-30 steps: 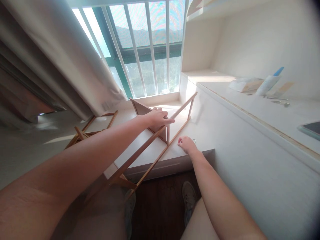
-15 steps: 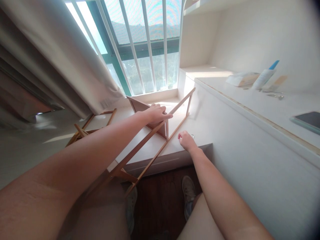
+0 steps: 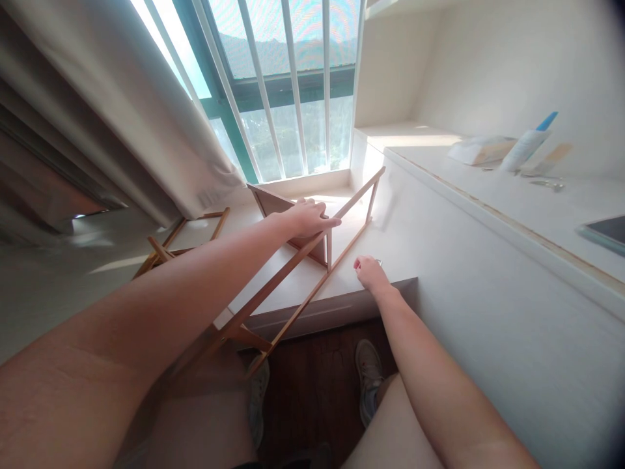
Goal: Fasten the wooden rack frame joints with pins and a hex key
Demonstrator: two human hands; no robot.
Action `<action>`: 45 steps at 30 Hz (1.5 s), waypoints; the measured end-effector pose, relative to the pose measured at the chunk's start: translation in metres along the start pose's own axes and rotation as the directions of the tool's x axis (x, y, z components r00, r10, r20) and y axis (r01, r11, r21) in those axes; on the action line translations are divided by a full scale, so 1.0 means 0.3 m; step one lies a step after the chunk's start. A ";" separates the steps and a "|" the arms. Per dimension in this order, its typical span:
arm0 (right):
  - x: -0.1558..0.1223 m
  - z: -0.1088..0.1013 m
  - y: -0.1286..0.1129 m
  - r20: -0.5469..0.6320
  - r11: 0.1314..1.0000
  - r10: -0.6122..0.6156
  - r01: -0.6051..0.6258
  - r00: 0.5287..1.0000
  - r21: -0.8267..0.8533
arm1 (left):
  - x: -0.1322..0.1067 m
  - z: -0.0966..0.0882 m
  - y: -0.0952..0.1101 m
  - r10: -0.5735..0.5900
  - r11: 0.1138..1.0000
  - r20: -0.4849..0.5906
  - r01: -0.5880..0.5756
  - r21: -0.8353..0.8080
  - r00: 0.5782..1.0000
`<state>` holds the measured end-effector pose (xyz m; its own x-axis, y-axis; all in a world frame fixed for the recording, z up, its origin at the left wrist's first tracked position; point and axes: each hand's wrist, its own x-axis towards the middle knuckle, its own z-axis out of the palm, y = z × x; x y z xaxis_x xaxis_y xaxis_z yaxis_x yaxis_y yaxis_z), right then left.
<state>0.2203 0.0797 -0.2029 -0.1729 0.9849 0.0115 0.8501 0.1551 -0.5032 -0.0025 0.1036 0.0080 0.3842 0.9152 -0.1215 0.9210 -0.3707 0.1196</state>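
Two bare hands are at a white window ledge (image 3: pixel 336 286), sunlit, seen from above.

- Left hand (image 3: pixel 310 218): reaches toward 12 o'clock and lies on top of a wooden rack frame (image 3: pixel 283 270), where the upper rail meets a slanted wooden panel (image 3: pixel 271 203). The fingers are stretched almost flat and close together, tips pointing to 3 o'clock across the rail and the panel's edge. The thumb is hidden; cannot tell whether it hooks underneath.
- Right hand (image 3: pixel 371 273): rests on the ledge at 4 o'clock from the left hand, just beside the frame's lower rail but apart from it. The fingers are curled in narrow, knuckles up. Cannot tell whether anything sits inside the curl.
- Small metal piece (image 3: pixel 379 262): lies on the ledge at the hand's 1 o'clock, right against the knuckles. It is too small to identify.
- Rack frame: two long rails run from 1 o'clock near the window corner down to 7 o'clock, past the ledge's front edge and over the dark floor (image 3: pixel 317 371). The far end lies on the ledge.

Surroundings:
- A second wooden frame (image 3: pixel 188 238) lies at 9 o'clock, well apart, below a pale curtain (image 3: pixel 127 117).
- The window bars (image 3: pixel 293 91) are at 12 o'clock.
- A raised counter (image 3: pixel 488 195) at 3 o'clock carries a white bottle (image 3: pixel 530 140), a flat packet (image 3: pixel 481 148) and a dark-screened device (image 3: pixel 608 229).
- Two shoes (image 3: pixel 368 374) are at 6 o'clock.
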 end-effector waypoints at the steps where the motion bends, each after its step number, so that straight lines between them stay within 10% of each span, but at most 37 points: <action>1: -0.001 -0.001 0.001 -0.003 1.000 -0.009 0.009 1.000 0.012 | -0.001 -0.001 0.001 0.004 1.000 0.000 -0.004 0.000 1.000; 25: -0.043 0.152 -0.155 -0.167 0.960 -0.161 0.194 0.973 0.204 | -0.019 -0.008 0.008 -0.038 0.999 0.008 0.038 -0.011 0.999; 45: -0.076 0.111 -0.106 -0.077 0.911 -0.203 0.217 0.976 0.352 | -0.058 -0.009 0.016 -0.033 0.991 -0.001 0.032 -0.132 0.999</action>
<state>0.1808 0.0497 -0.2159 -0.3027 0.9359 0.1802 0.5617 0.3279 -0.7596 -0.0051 0.0863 0.0134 0.3537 0.9270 -0.1245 0.9163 -0.3167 0.2449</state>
